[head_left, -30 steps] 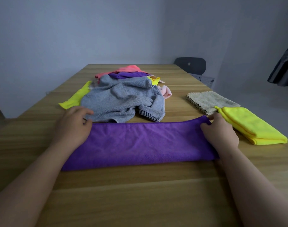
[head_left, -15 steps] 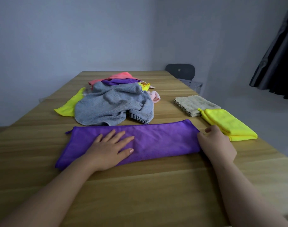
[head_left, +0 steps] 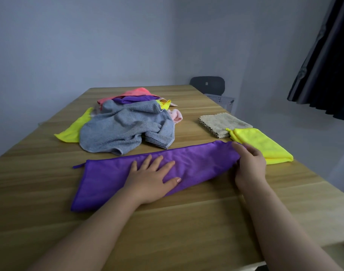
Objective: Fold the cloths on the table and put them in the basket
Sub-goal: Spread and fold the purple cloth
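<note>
- Head view, the scene: a purple cloth point(head_left: 196, 165), folded into a long strip, lies across the near worktop point(head_left: 186, 222). The left hand point(head_left: 151, 178) presses flat on its middle with fingers spread, while the right hand point(head_left: 249, 165) curls round the strip's right end.
- Head view, handling: the cloth looks light, soft and limp, and is likely to sag or slide on the smooth wood. The short ends seem the best hold, with a palm pinning the fold line.
- Head view, surroundings: a grey towel point(head_left: 124, 130) tops a pile of unfolded cloths point(head_left: 132, 94). A folded beige cloth point(head_left: 224, 122) and a folded yellow cloth point(head_left: 259, 143) sit at right, the yellow one just beside the right hand. The basket point(head_left: 220, 99) shows past the worktop's far right edge, by a dark chair point(head_left: 208, 85).
</note>
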The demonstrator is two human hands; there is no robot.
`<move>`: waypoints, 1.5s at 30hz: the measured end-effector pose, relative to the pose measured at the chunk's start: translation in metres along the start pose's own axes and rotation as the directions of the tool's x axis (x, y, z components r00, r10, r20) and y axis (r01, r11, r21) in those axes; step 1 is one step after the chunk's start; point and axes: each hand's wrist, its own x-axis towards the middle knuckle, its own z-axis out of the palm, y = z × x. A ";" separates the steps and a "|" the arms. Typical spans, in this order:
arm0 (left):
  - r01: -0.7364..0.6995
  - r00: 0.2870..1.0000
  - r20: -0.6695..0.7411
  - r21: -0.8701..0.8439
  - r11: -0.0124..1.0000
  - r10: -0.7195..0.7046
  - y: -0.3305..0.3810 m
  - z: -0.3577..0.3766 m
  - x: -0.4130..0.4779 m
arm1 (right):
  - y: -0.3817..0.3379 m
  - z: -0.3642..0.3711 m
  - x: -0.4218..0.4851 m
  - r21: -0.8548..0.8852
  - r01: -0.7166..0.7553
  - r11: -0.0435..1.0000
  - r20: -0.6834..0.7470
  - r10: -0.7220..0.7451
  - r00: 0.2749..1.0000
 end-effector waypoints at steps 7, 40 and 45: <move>-0.003 0.997 -0.073 -0.032 0.999 0.000 0.018 0.002 -0.001 | -0.003 0.003 -0.003 0.118 -0.130 0.985 -0.034 0.135 0.990; 0.108 0.992 -0.053 -0.062 0.992 -0.112 0.003 0.000 -0.009 | -0.016 -0.004 0.007 0.543 -0.432 0.720 0.161 0.415 0.895; 0.074 0.967 -0.233 -0.120 0.990 -0.101 -0.033 -0.017 -0.020 | -0.017 -0.003 0.002 0.516 -0.414 0.750 0.148 0.398 0.905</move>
